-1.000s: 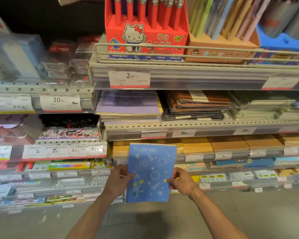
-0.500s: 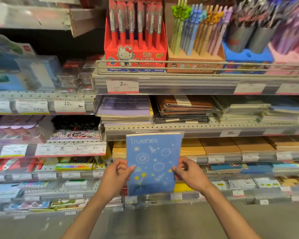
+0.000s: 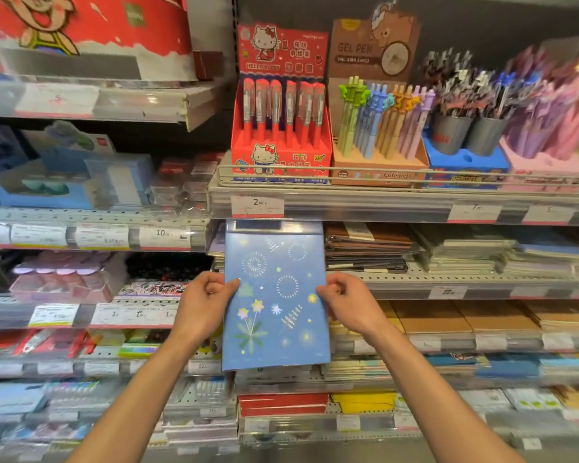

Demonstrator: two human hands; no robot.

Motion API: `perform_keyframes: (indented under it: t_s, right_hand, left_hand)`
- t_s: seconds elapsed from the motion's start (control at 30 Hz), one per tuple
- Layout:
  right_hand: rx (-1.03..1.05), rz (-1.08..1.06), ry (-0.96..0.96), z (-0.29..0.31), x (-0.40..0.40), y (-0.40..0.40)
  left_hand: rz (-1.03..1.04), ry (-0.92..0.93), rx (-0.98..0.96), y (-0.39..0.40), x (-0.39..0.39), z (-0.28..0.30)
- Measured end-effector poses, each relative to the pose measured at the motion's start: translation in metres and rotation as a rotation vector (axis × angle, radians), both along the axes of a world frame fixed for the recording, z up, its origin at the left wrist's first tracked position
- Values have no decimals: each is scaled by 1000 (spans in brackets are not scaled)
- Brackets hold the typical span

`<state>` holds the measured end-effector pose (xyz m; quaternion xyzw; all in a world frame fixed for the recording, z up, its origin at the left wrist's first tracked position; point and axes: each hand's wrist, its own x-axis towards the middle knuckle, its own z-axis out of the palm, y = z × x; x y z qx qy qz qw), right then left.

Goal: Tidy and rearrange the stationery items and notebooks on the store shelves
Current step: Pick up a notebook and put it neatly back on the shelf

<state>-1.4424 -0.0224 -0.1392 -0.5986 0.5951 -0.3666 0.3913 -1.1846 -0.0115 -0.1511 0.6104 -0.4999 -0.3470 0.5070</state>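
— What have your hands got?

— My left hand [image 3: 204,304] and right hand [image 3: 347,304] each pinch a side edge of the blue notebook [image 3: 274,295], fingers curled round it.

— And where is it?

— Upright before the shelves, its top edge just under the 2.00 price tag [image 3: 257,206] (purple notebooks [image 3: 217,243] behind). Farther up stands the red pen box [image 3: 281,128].
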Motion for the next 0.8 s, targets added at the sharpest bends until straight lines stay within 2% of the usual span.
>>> perform_keyframes:
  t_s: [0.13,0.3,0.53,0.6,0.7,0.8]
  right_hand:
    - [59,-35,-41,6,9,-6]
    - [106,-98,-191,16,17,-10]
    - [149,-173,-294,24,27,-17]
    - [146,-176,-298,24,29,-18]
    - [156,-130,-310,24,26,-13]
    - [230,17,-313,19,13,3]
  left_hand:
    - [8,-29,-12,-8,0,6]
    - [-65,115,-5,-5,5,17]
    - [-281,127,192,31,25,12]
    - [-262,150,186,33,26,11]
    - [-216,264,170,31,23,12]
    - [-192,298,162,27,23,10]
